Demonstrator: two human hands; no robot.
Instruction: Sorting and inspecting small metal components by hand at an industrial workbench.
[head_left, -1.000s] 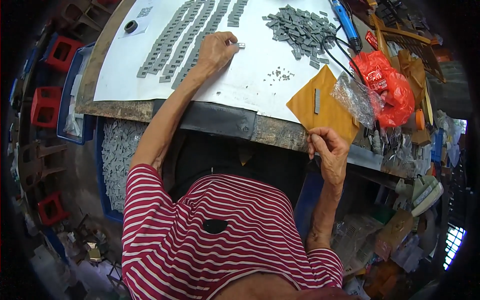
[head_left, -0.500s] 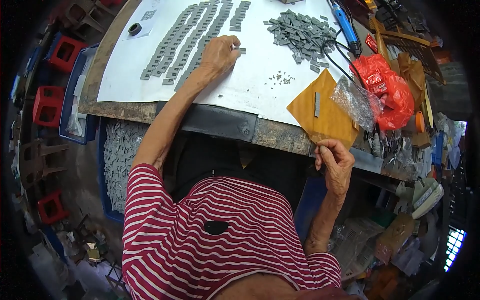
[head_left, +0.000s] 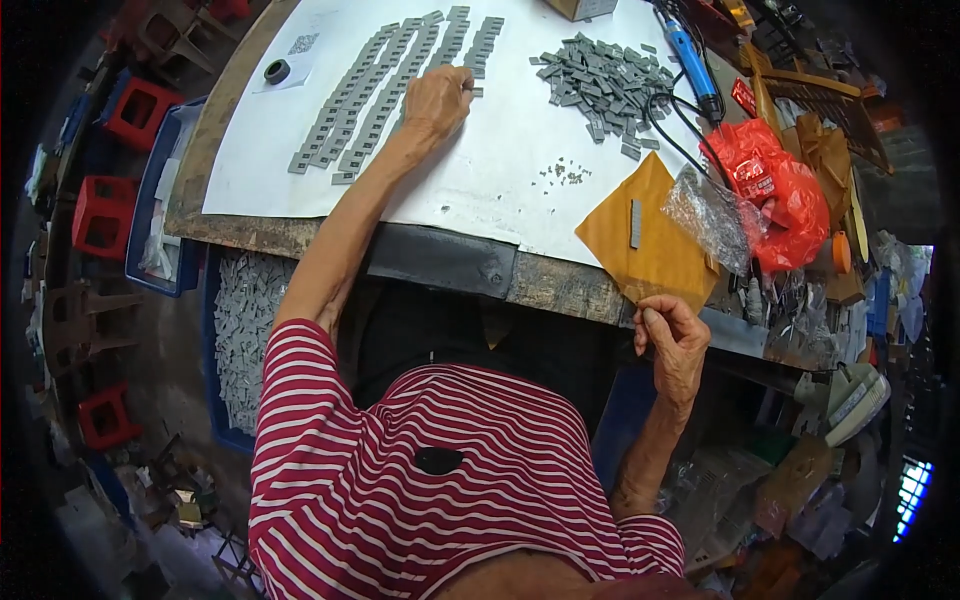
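Note:
My left hand [head_left: 438,102] is over the white sheet with its fingers closed at a small grey rectangular piece [head_left: 477,92], which shows partly beyond the fingertips. That piece lies at the lower end of a short row of like pieces [head_left: 485,45]. Longer rows of grey pieces [head_left: 370,95] run to the left of the hand, which partly hides one of them. At the table's front edge, my right hand [head_left: 676,345] has thumb and forefinger pressed together, just by the near corner of a yellow-brown sheet [head_left: 625,225]. What those fingers hold, if anything, is too small to make out.
A heap of loose grey pieces [head_left: 605,85] lies right of the rows, with tiny bits [head_left: 565,172] nearer me. A grey strip [head_left: 635,223] rests on the yellow-brown sheet. Beyond are a blue pen-shaped tool [head_left: 692,60], black cable and red plastic bag [head_left: 765,190]. A tape roll [head_left: 277,71] lies left.
My left hand has moved slightly away from me, and the small grey piece at its fingertips is closer to the short row. My right hand keeps its pinch. The whole view has shifted slightly.

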